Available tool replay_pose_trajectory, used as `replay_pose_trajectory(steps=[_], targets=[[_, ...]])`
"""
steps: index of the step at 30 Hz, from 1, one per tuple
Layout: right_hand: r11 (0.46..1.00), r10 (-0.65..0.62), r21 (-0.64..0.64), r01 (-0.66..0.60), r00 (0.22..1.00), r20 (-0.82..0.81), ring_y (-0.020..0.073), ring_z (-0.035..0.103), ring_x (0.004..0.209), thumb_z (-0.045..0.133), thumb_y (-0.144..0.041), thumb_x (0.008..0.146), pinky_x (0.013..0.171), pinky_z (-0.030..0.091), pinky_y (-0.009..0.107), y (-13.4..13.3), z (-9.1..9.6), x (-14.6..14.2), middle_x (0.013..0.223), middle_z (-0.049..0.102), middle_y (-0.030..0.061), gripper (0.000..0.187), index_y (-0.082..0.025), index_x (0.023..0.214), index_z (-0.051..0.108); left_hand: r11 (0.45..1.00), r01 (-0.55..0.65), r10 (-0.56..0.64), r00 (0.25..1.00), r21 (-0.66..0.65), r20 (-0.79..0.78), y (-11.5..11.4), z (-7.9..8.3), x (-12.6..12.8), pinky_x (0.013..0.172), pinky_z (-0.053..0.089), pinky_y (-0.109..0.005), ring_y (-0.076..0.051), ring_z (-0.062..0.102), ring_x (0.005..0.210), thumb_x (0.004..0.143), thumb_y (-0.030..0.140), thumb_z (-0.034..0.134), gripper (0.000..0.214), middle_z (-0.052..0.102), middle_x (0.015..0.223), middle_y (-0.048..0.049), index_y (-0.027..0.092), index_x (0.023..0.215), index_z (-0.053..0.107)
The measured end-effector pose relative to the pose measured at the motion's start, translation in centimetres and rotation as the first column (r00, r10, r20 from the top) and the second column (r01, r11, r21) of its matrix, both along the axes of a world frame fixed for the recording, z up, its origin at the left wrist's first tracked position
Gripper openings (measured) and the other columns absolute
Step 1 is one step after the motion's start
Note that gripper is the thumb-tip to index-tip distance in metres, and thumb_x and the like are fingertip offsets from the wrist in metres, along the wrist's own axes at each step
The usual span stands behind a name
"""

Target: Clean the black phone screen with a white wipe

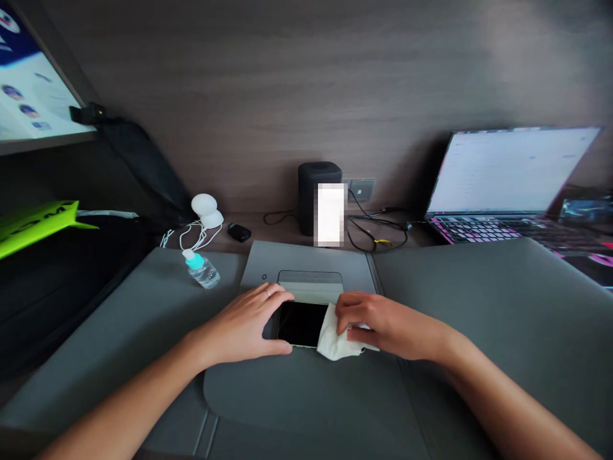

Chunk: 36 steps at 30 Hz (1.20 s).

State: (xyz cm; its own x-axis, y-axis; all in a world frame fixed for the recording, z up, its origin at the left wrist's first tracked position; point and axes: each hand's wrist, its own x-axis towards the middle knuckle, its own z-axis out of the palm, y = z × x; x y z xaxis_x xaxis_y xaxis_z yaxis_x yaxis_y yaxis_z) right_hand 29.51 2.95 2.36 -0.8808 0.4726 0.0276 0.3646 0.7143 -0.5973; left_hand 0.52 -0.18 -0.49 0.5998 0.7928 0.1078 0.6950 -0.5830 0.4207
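While the left hand (249, 327) grips the phone (302, 323) by its edge on the grey mat (306, 402), the right hand (380, 322) pinches a limp white wipe (334, 344) against its slick, probably fragile glass imo.

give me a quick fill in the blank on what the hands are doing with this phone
1. The cloth that the right hand presses on the phone is ____ in colour.
2. The left hand, gripping the phone's side, wears a ____ on one finger.
3. The laptop at the right has its lid ____.
Missing words: white; ring; open.
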Motion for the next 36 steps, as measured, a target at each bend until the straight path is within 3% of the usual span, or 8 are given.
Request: replay_pose_trajectory(steps=[4,9,15,19,26,31,36], targets=[[0.999,-0.036,-0.007,0.036,0.999,-0.015,0.0179,0.061,0.093,0.053,-0.013,0.094,0.080,0.049,0.030,0.1,0.2,0.1,0.101,0.063,0.0059,0.015,-0.018,0.092,0.068,1.000,0.001,-0.001,1.000,-0.009,0.005,0.0,0.1,0.1,0.096,0.046,-0.044,-0.030,0.054,0.117,0.076,0.040,0.077,0.062,0.057,0.127,-0.0076,0.027,0.129,0.048],[0.996,-0.062,-0.061,0.067,0.995,0.083,0.0164,0.061,0.086,0.055,-0.013,0.092,0.077,0.049,0.029,-0.1,0.5,0.3,0.100,0.062,0.0050,0.012,-0.017,0.090,0.066,1.000,0.021,-0.021,1.000,-0.013,0.012,0.1,0.2,0.1,0.094,0.047,-0.043,-0.029,0.055,0.114,0.076,0.038,0.076,0.059,0.057,0.124,-0.0063,0.027,0.128,0.049],[0.996,-0.079,-0.035,0.081,0.995,0.055,0.0159,0.060,0.087,0.057,-0.007,0.089,0.077,0.049,0.028,0.0,0.2,0.0,0.099,0.061,0.0048,0.013,-0.016,0.091,0.065,0.999,0.021,-0.021,1.000,-0.028,0.006,0.1,0.4,0.3,0.095,0.047,-0.043,-0.029,0.055,0.115,0.076,0.036,0.076,0.059,0.057,0.124,-0.0062,0.027,0.127,0.049],[0.998,-0.023,-0.051,0.026,0.999,0.049,0.0163,0.061,0.088,0.056,-0.006,0.089,0.079,0.049,0.029,-0.3,0.2,-0.6,0.095,0.062,0.0042,0.015,-0.017,0.089,0.067,0.999,0.025,-0.026,1.000,-0.037,-0.010,0.0,0.4,0.4,0.094,0.047,-0.043,-0.028,0.055,0.113,0.077,0.034,0.076,0.057,0.056,0.124,-0.0056,0.026,0.127,0.049],[0.995,-0.055,-0.078,0.058,0.998,0.032,0.0157,0.061,0.088,0.057,-0.008,0.090,0.077,0.048,0.028,-0.3,0.5,-0.9,0.100,0.061,0.0050,0.013,-0.016,0.091,0.067,0.999,0.013,-0.013,1.000,-0.048,-0.014,0.0,0.5,0.4,0.094,0.047,-0.042,-0.028,0.056,0.112,0.077,0.036,0.076,0.056,0.055,0.124,-0.0057,0.026,0.126,0.049],[0.993,-0.001,-0.120,0.009,0.998,0.065,0.0156,0.060,0.086,0.058,-0.018,0.093,0.078,0.047,0.027,-0.3,0.3,-0.8,0.095,0.060,0.0052,0.012,-0.016,0.093,0.069,0.999,0.017,-0.017,1.000,-0.048,-0.005,0.0,0.4,0.4,0.095,0.047,-0.042,-0.029,0.056,0.114,0.078,0.037,0.074,0.055,0.055,0.124,-0.0056,0.028,0.126,0.050],[0.992,-0.049,-0.114,0.053,0.998,0.038,0.0159,0.060,0.086,0.058,-0.021,0.093,0.077,0.047,0.028,0.1,0.1,-0.7,0.097,0.060,0.0055,0.012,-0.016,0.090,0.068,0.998,0.014,-0.015,1.000,-0.067,-0.008,0.0,0.4,0.5,0.096,0.047,-0.042,-0.028,0.056,0.113,0.079,0.037,0.073,0.055,0.055,0.125,-0.0059,0.027,0.128,0.049]])
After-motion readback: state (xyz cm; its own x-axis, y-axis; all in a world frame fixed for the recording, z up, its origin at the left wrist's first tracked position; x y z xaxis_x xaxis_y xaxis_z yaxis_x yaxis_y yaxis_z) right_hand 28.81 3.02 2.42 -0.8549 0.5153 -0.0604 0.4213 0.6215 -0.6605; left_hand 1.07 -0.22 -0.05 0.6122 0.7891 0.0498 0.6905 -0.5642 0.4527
